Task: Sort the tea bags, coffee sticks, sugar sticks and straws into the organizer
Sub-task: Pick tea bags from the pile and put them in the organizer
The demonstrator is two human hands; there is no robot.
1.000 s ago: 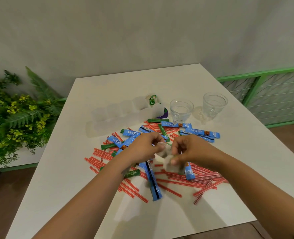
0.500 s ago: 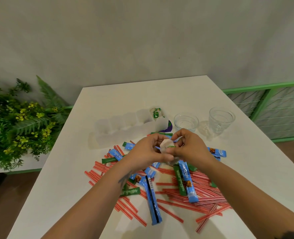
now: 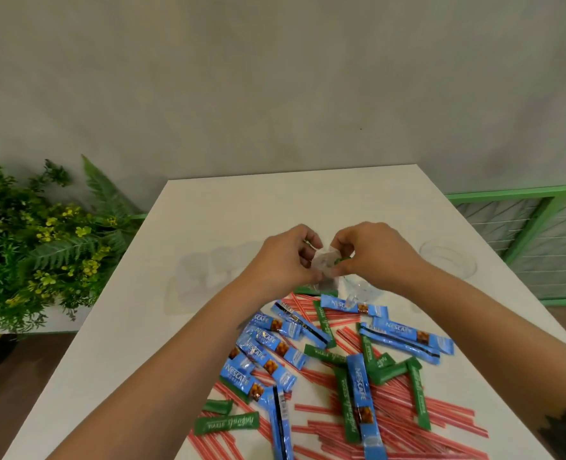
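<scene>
Pinching a pale tea bag (image 3: 324,262) between them at frame centre, the left hand (image 3: 286,260) and right hand (image 3: 372,255) hover above the translucent organizer (image 3: 215,275), which likely means lowering it into a compartment next.
</scene>
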